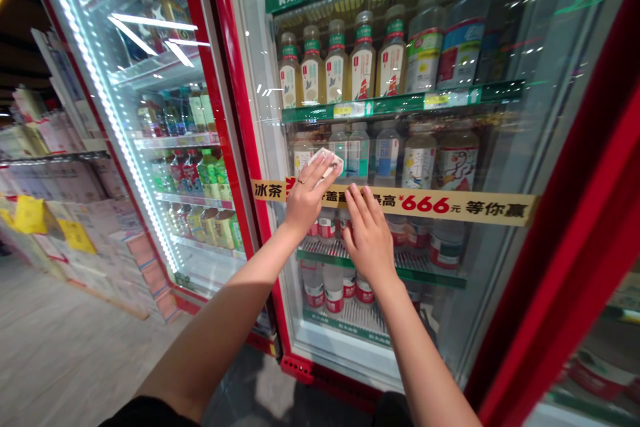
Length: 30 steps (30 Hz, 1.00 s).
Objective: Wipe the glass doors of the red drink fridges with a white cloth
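My left hand (307, 192) presses a folded white cloth (327, 161) flat against the glass door (500, 147) of a red drinks fridge, just above a yellow printed strip (450, 205) stuck across the glass. A ring shows on one finger of that hand. My right hand (367, 233) lies flat on the same glass, fingers stretched out and apart, just below and right of the left hand, overlapping the strip. Behind the glass stand rows of bottles (350, 67) on green-edged shelves.
A second lit fridge (170, 147) with drink bottles stands to the left, its red frame (210, 80) beside this door. Shelves of boxed goods (60, 213) line the far left aisle. Another red door edge (575, 227) runs down the right. Grey floor (65, 353) lies below.
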Tool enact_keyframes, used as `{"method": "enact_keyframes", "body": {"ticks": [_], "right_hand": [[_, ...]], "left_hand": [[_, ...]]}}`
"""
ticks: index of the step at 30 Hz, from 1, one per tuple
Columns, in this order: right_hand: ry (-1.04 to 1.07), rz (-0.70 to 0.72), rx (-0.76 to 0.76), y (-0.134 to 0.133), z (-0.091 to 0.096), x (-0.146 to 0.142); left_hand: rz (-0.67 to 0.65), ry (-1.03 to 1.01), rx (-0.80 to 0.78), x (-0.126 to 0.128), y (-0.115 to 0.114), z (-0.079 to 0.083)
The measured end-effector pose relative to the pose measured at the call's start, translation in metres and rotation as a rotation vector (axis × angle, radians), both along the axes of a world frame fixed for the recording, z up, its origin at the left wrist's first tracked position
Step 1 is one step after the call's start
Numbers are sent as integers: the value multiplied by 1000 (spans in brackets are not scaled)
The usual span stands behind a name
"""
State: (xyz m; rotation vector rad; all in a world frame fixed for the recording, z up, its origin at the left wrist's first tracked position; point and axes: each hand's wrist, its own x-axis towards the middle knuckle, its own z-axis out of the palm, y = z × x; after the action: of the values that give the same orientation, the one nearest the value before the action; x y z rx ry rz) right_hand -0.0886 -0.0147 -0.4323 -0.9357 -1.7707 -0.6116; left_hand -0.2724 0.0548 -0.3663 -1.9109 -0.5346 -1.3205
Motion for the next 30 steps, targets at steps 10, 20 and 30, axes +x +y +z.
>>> {"method": "enact_keyframes", "body": {"ticks": [10,20,30], "right_hand": [[14,23,-6,-2,1,5],[46,53,26,0,0,4],[58,59,13,1,2,3]], "left_hand": [[-40,-27,-35,-13,-5,7],[-45,64,-42,12,-10,2],[-32,105,-19,3,-10,2]]}}
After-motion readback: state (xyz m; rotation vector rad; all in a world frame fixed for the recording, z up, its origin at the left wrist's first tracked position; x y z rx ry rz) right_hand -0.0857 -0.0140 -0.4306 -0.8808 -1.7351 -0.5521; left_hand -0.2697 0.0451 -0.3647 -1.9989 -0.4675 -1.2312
